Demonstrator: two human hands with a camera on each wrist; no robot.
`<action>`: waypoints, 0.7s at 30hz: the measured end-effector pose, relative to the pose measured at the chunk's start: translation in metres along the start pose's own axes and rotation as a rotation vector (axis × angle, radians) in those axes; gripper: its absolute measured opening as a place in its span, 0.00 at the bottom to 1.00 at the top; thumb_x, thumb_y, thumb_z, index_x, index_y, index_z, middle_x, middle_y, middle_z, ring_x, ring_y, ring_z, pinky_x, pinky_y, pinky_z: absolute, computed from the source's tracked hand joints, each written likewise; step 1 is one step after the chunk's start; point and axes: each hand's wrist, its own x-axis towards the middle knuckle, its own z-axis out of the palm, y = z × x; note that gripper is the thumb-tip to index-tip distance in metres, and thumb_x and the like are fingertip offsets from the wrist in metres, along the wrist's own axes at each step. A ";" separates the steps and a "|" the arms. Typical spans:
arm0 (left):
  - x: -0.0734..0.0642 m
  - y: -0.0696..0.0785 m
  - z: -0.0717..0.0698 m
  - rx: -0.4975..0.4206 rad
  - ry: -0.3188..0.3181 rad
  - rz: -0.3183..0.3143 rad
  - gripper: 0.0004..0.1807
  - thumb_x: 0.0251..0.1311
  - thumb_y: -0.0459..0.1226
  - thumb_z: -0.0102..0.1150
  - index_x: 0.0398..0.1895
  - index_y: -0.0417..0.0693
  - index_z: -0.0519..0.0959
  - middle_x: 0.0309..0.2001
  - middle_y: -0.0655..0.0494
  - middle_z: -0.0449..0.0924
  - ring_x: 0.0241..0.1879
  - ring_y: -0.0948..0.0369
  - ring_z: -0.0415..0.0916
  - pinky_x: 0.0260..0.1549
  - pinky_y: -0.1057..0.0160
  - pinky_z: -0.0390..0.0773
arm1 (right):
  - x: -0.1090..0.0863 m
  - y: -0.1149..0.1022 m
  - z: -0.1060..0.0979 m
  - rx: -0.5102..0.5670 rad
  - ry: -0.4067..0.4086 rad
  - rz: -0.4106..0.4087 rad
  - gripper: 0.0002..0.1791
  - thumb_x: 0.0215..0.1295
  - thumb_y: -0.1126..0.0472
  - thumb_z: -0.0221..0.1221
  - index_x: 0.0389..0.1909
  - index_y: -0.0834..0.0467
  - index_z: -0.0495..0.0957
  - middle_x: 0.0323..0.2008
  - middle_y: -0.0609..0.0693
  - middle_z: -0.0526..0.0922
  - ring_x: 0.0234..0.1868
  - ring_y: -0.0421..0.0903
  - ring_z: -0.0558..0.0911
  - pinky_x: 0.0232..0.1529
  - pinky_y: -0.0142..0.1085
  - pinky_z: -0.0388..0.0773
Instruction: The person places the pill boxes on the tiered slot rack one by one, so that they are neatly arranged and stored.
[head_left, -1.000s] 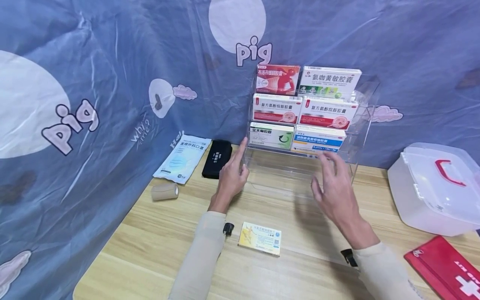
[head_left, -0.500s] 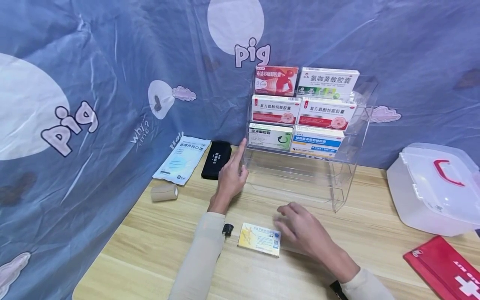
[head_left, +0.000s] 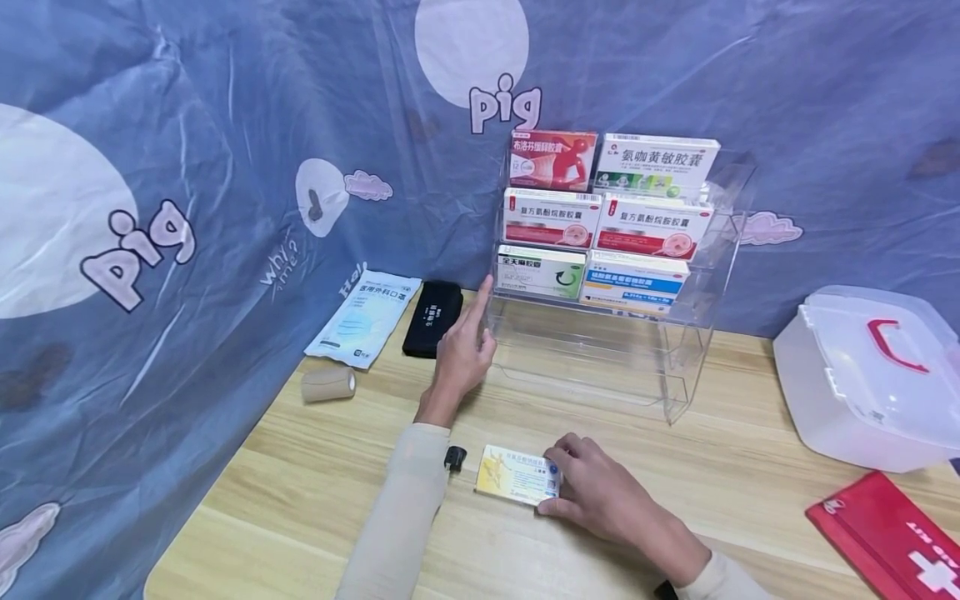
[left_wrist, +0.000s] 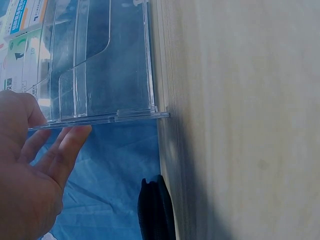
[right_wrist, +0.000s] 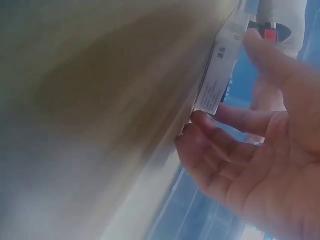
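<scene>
A yellow-and-white medicine box [head_left: 510, 477] lies flat on the table. My right hand [head_left: 603, 492] pinches its right end, thumb at the near edge and fingers at the far edge. In the right wrist view the box's white side [right_wrist: 220, 70] shows between thumb and fingers. My left hand [head_left: 461, 358] holds the left side panel of a clear acrylic display stand [head_left: 585, 387]; in the left wrist view the thumb lies at the panel's inner side and the fingers [left_wrist: 67, 150] touch its outer side. Medicine boxes [head_left: 551, 218] fill the stand's three upper rows, two per row.
Left of the stand lie a black case [head_left: 433, 318], a mask packet [head_left: 367, 317] and a tan bandage roll [head_left: 328, 385]. At the right are a white lidded box [head_left: 862, 383] with a red handle and a red first-aid pouch [head_left: 892, 533]. A blue curtain [head_left: 225, 167] hangs behind.
My right hand has come down from the stand's right front to the medicine box on the table and taken hold of its right end. The left hand stays at the stand.
</scene>
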 end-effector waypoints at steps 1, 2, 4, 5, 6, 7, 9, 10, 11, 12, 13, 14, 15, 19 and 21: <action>0.000 0.000 0.000 -0.001 0.000 0.001 0.49 0.67 0.28 0.57 0.88 0.66 0.53 0.79 0.47 0.72 0.24 0.53 0.72 0.25 0.55 0.78 | 0.000 -0.002 0.000 -0.001 -0.007 0.010 0.40 0.54 0.40 0.78 0.62 0.62 0.83 0.57 0.54 0.83 0.56 0.51 0.82 0.54 0.50 0.86; 0.000 0.000 0.000 -0.003 0.000 0.002 0.49 0.67 0.28 0.57 0.88 0.66 0.53 0.79 0.47 0.72 0.25 0.53 0.72 0.25 0.55 0.78 | 0.000 -0.003 0.001 0.001 -0.014 0.026 0.40 0.53 0.41 0.78 0.62 0.62 0.83 0.58 0.54 0.83 0.56 0.51 0.82 0.54 0.50 0.86; 0.000 0.000 0.000 -0.003 0.000 0.003 0.49 0.67 0.27 0.57 0.88 0.66 0.53 0.79 0.47 0.71 0.24 0.53 0.72 0.25 0.55 0.78 | 0.001 -0.005 0.001 0.006 -0.028 0.055 0.40 0.52 0.42 0.80 0.62 0.62 0.83 0.59 0.54 0.83 0.57 0.51 0.82 0.56 0.50 0.86; 0.000 0.000 0.000 -0.004 0.001 0.004 0.49 0.67 0.27 0.57 0.88 0.66 0.53 0.79 0.47 0.71 0.24 0.53 0.72 0.25 0.55 0.78 | 0.001 -0.006 0.001 0.009 -0.031 0.067 0.40 0.52 0.43 0.80 0.61 0.62 0.83 0.59 0.54 0.83 0.57 0.51 0.81 0.56 0.50 0.86; 0.000 0.000 0.000 -0.006 0.000 0.005 0.49 0.67 0.27 0.57 0.88 0.66 0.53 0.79 0.46 0.71 0.24 0.53 0.71 0.24 0.55 0.78 | 0.002 -0.006 0.001 0.013 -0.032 0.074 0.40 0.51 0.43 0.80 0.61 0.62 0.83 0.59 0.54 0.83 0.57 0.51 0.81 0.57 0.50 0.86; 0.001 0.000 0.000 -0.008 0.002 0.007 0.49 0.67 0.27 0.57 0.88 0.66 0.53 0.79 0.46 0.71 0.24 0.53 0.71 0.24 0.55 0.78 | 0.002 -0.006 0.001 0.015 -0.030 0.078 0.40 0.51 0.43 0.80 0.61 0.62 0.84 0.59 0.53 0.83 0.57 0.50 0.81 0.56 0.50 0.85; 0.001 0.000 0.000 -0.011 0.004 0.011 0.49 0.67 0.27 0.57 0.88 0.65 0.53 0.79 0.46 0.71 0.24 0.53 0.71 0.25 0.55 0.78 | 0.001 -0.006 0.001 0.014 -0.020 0.072 0.40 0.50 0.42 0.81 0.60 0.61 0.84 0.58 0.53 0.83 0.57 0.50 0.81 0.56 0.50 0.85; 0.001 0.000 -0.001 -0.014 0.004 0.013 0.49 0.67 0.27 0.57 0.88 0.65 0.54 0.79 0.46 0.71 0.24 0.53 0.71 0.24 0.55 0.78 | 0.001 -0.005 0.001 0.011 -0.014 0.064 0.40 0.50 0.42 0.81 0.60 0.60 0.84 0.57 0.52 0.83 0.57 0.50 0.82 0.55 0.49 0.86; 0.000 0.001 -0.001 -0.016 0.005 0.016 0.49 0.67 0.27 0.57 0.88 0.65 0.54 0.79 0.46 0.72 0.24 0.53 0.71 0.25 0.55 0.78 | 0.001 -0.005 0.001 0.006 -0.007 0.055 0.40 0.50 0.41 0.80 0.60 0.59 0.84 0.57 0.51 0.83 0.56 0.50 0.82 0.54 0.49 0.86; 0.000 0.001 -0.001 -0.017 0.005 0.017 0.49 0.67 0.27 0.57 0.88 0.65 0.54 0.79 0.46 0.72 0.24 0.53 0.71 0.25 0.55 0.78 | 0.001 -0.004 0.001 0.002 0.000 0.043 0.40 0.50 0.41 0.80 0.61 0.57 0.83 0.56 0.51 0.83 0.55 0.49 0.82 0.54 0.49 0.86; 0.000 0.001 -0.001 -0.017 0.006 0.019 0.49 0.67 0.27 0.57 0.88 0.64 0.54 0.79 0.46 0.72 0.24 0.53 0.71 0.25 0.55 0.78 | 0.000 -0.004 0.001 0.002 0.006 0.029 0.39 0.50 0.41 0.80 0.61 0.56 0.83 0.55 0.50 0.83 0.54 0.48 0.82 0.53 0.48 0.86; 0.000 0.001 -0.001 -0.016 0.006 0.019 0.49 0.67 0.27 0.57 0.88 0.64 0.54 0.79 0.46 0.72 0.25 0.53 0.71 0.25 0.55 0.78 | 0.000 -0.003 0.001 0.003 0.013 0.013 0.39 0.50 0.42 0.80 0.61 0.55 0.83 0.54 0.50 0.84 0.53 0.48 0.82 0.52 0.48 0.86; 0.000 0.001 -0.001 -0.018 0.006 0.019 0.49 0.67 0.27 0.57 0.88 0.64 0.54 0.79 0.47 0.72 0.24 0.52 0.72 0.25 0.55 0.78 | -0.001 -0.003 0.001 0.006 0.016 0.000 0.39 0.50 0.42 0.80 0.62 0.54 0.82 0.53 0.49 0.83 0.52 0.46 0.82 0.51 0.47 0.86; 0.000 0.001 -0.001 -0.015 0.006 0.019 0.49 0.67 0.27 0.57 0.88 0.64 0.54 0.78 0.47 0.73 0.26 0.51 0.73 0.25 0.54 0.79 | -0.001 -0.003 0.001 0.050 0.014 -0.041 0.37 0.50 0.48 0.81 0.62 0.51 0.80 0.48 0.46 0.82 0.45 0.41 0.79 0.46 0.42 0.83; 0.001 0.000 -0.001 -0.015 0.007 0.018 0.49 0.67 0.27 0.57 0.88 0.64 0.54 0.78 0.47 0.73 0.26 0.51 0.74 0.25 0.53 0.79 | 0.000 -0.003 0.001 0.079 0.003 -0.043 0.36 0.51 0.51 0.81 0.61 0.50 0.79 0.46 0.44 0.81 0.43 0.39 0.77 0.44 0.40 0.81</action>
